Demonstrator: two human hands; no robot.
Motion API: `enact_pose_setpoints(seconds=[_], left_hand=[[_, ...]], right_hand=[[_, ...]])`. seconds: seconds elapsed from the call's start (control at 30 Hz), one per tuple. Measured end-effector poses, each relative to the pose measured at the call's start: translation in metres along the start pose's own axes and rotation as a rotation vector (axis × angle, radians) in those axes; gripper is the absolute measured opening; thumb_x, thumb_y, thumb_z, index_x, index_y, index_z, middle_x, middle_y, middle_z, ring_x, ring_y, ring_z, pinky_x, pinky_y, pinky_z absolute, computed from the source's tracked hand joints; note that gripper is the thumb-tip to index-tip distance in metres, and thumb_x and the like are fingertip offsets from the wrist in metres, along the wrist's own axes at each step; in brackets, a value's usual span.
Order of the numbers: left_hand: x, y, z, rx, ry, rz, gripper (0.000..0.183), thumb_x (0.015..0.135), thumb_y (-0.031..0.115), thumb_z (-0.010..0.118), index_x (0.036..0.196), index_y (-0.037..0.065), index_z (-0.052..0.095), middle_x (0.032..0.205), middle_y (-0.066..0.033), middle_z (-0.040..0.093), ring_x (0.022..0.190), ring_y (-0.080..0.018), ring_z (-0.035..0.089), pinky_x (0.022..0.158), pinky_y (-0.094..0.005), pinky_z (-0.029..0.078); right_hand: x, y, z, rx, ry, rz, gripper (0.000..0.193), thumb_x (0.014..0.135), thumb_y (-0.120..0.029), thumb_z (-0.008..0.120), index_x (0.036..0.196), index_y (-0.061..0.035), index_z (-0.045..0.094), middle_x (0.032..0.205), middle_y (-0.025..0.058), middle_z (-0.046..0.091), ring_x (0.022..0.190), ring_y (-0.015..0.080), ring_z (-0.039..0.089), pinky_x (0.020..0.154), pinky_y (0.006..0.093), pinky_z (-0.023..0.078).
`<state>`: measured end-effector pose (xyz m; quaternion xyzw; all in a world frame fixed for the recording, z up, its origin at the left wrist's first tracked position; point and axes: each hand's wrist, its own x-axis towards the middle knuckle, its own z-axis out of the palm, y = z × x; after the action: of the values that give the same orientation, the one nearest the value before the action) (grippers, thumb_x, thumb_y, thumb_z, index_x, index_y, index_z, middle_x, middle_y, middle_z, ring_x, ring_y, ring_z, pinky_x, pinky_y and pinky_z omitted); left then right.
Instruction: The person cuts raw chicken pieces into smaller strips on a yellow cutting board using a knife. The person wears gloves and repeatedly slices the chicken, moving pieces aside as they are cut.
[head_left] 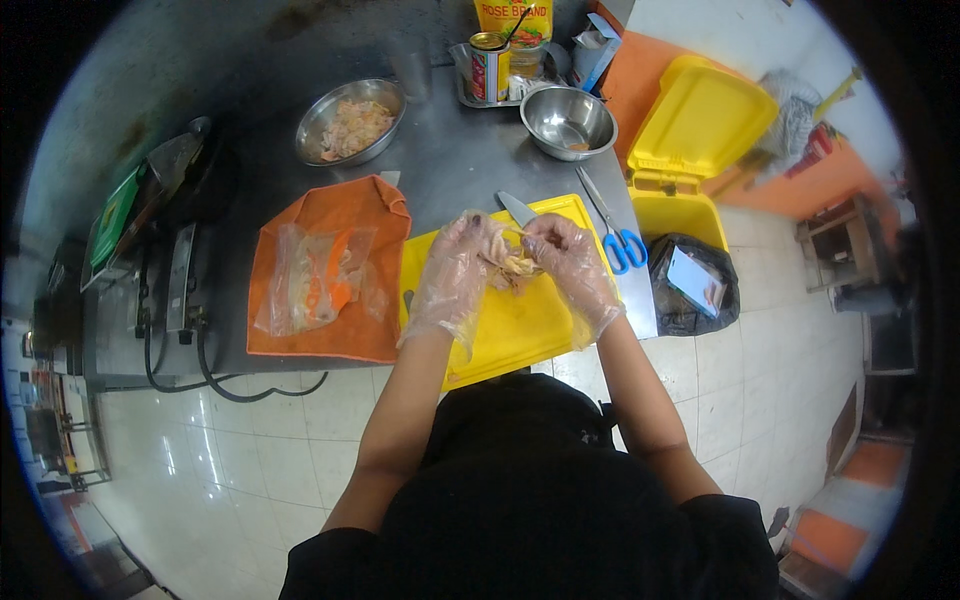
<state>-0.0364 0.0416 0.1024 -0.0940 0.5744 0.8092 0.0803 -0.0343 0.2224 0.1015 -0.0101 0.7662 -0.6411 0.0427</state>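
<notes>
Both my hands wear clear plastic gloves and hold a pale, torn piece of raw meat (512,262), which looks like chicken, over a yellow cutting board (490,345). My left hand (455,262) is closed round its left side. Pinched in the fingers of my right hand (568,255) is the other side, where a thin pale strip stretches between the hands. Darker scraps lie beneath. Past my hands a knife blade (514,207) rests at the board's far edge. Blue-handled scissors (622,250) lie just right of the board.
Left of the board, an orange cloth (370,215) bears clear plastic bags (318,275). Farther back stand a metal bowl of meat pieces (385,97), a second metal bowl (555,115) and a tray with a can (490,68). An open yellow bin (685,215) borders the counter's right. Stove hoses (205,360) hang left.
</notes>
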Motion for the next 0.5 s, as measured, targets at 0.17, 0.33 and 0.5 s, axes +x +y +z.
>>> enact_pose_setpoints(seconds=[0.17,0.33,0.5], left_hand=[[0.007,0.002,-0.009,0.404,0.044,0.136,0.041,0.105,0.031,0.065,0.139,0.009,0.059,0.129,-0.0107,0.063,0.119,-0.0282,0.061,0.105,-0.0345,0.048],[-0.022,0.029,0.009,0.259,0.170,-0.131,0.055,0.102,0.041,0.067,0.143,0.006,0.060,0.124,-0.0137,0.066,0.112,-0.0280,0.065,0.102,-0.0345,0.050],[-0.026,0.024,0.011,0.270,0.146,-0.154,0.044,0.099,0.036,0.067,0.126,0.001,0.069,0.112,-0.0130,0.066,0.101,-0.0212,0.065,0.091,-0.0325,0.051]], right_hand=[[-0.006,0.008,-0.002,-0.032,-0.042,0.062,0.016,0.101,-0.014,0.069,0.110,-0.0011,0.073,0.093,0.0085,0.074,0.087,0.0159,0.070,0.081,0.0263,0.053],[-0.007,0.010,0.001,0.086,0.005,0.184,0.025,0.106,-0.025,0.064,0.102,-0.0020,0.072,0.086,0.0034,0.065,0.079,0.0110,0.059,0.074,0.0277,0.047],[0.011,0.025,0.007,0.187,0.235,0.289,0.034,0.106,-0.034,0.061,0.087,-0.0059,0.066,0.075,0.0032,0.056,0.070,0.0140,0.051,0.067,0.0308,0.043]])
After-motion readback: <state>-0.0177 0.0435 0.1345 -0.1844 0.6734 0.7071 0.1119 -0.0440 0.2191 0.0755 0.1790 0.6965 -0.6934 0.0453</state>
